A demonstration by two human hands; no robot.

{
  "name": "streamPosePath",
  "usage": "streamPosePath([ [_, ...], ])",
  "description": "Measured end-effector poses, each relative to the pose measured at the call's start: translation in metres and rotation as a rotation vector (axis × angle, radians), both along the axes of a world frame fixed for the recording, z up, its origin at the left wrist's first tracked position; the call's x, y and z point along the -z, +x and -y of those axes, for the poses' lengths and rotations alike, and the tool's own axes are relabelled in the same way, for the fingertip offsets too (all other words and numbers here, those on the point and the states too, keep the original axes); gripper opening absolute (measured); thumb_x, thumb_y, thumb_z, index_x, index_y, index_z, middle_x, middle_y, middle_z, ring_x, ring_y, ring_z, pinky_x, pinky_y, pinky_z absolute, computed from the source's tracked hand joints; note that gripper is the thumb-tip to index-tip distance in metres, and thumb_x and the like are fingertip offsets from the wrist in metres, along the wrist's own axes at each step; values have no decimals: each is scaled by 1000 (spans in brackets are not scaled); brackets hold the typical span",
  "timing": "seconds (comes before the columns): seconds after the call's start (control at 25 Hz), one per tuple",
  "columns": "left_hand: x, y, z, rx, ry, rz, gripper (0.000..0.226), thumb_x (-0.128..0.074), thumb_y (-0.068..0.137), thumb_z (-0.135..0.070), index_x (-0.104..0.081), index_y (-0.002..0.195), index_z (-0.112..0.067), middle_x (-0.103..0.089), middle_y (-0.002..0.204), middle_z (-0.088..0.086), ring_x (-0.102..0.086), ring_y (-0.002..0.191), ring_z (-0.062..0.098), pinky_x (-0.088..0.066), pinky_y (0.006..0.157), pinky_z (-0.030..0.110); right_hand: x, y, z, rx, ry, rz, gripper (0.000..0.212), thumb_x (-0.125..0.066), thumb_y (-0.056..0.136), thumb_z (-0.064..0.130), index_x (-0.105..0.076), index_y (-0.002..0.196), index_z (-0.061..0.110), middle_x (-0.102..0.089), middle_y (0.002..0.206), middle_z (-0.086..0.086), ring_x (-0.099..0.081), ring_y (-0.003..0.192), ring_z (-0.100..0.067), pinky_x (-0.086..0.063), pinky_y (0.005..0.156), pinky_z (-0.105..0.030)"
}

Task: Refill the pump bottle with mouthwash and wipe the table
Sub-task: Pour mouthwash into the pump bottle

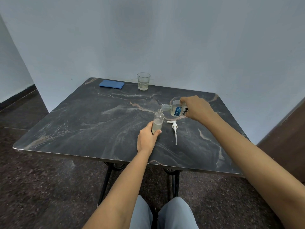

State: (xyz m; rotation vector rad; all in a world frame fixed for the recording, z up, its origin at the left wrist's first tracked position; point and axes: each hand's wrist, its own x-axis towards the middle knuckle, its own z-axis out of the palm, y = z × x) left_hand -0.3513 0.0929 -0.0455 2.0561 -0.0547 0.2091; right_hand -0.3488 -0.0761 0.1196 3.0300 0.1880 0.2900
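Observation:
A small clear pump bottle (158,120) stands upright on the dark marble table (85,123), open at the top, with pale liquid in its lower part. My left hand (147,138) grips its base. My right hand (196,108) holds the mouthwash bottle (175,109) tipped on its side, its open neck right above the pump bottle's mouth. The white pump head (174,129) with its long tube lies flat on the table just right of the pump bottle. A folded blue cloth (111,84) rests at the table's far left edge.
A clear drinking glass (143,81) with a little pale liquid stands at the far edge near the wall. Walls close off the table's back and right sides. My knees show below the near edge, above the table's black metal legs.

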Motion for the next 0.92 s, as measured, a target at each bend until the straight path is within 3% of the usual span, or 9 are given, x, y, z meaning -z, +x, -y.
streamPosePath([
  [0.36,0,0,0,2,-12,5,37,-66,87,-31,-57,123,-26,-69,107,-3,-63,95,17,-51,82,35,0,1,0,-4,-3,5,40,-59,82,2,-55,118,20,-67,104,-7,-47,74,-20,-36,64,-33],
  [0.56,0,1,0,0,-5,0,38,-66,87,-31,-56,123,-26,-69,109,-2,-64,97,18,-49,81,33,0,0,-1,-11,-17,4,38,-62,84,6,-55,119,20,-67,106,-7,-61,89,-26,-37,66,-34],
  [0.92,0,-1,-1,2,-13,6,34,-66,87,-30,-57,119,-27,-70,105,-5,-63,94,15,-49,80,32,-4,-3,-4,-5,-35,14,36,-57,86,5,-55,119,19,-65,110,-9,-59,96,-30,-34,70,-32],
])
